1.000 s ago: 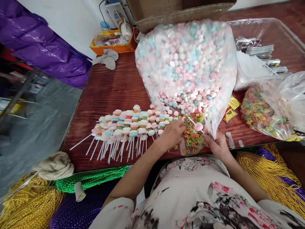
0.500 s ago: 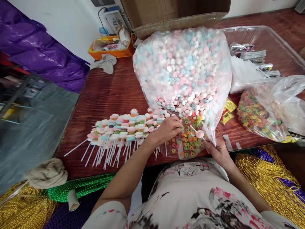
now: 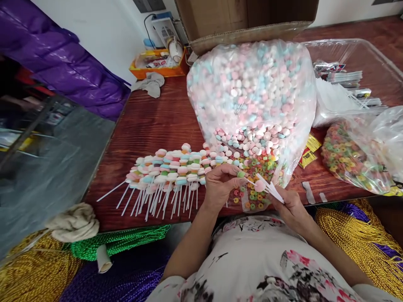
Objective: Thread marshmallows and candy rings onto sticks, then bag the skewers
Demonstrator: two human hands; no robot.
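White plastic sticks (image 3: 273, 192) are held in a closed right hand (image 3: 291, 206), fanned toward 10 o'clock, one already carrying a pink candy (image 3: 260, 186). A green ring candy (image 3: 241, 174) is pinched between the left hand (image 3: 220, 185) fingertips, just beside the stick tip. It is judged that the ring's hole should be lined up squarely before pushing. Finished skewers (image 3: 171, 172) are laid at 9 o'clock on the wooden table (image 3: 157, 121).

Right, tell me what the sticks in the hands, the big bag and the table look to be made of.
Sticks: thin, white, matte; paper or plastic, hard to tell. Big bag: clear plastic film, glossy and wrinkled, candies showing through. Table: reddish-brown with a wood-grain pattern; solid wood or laminate is unclear.
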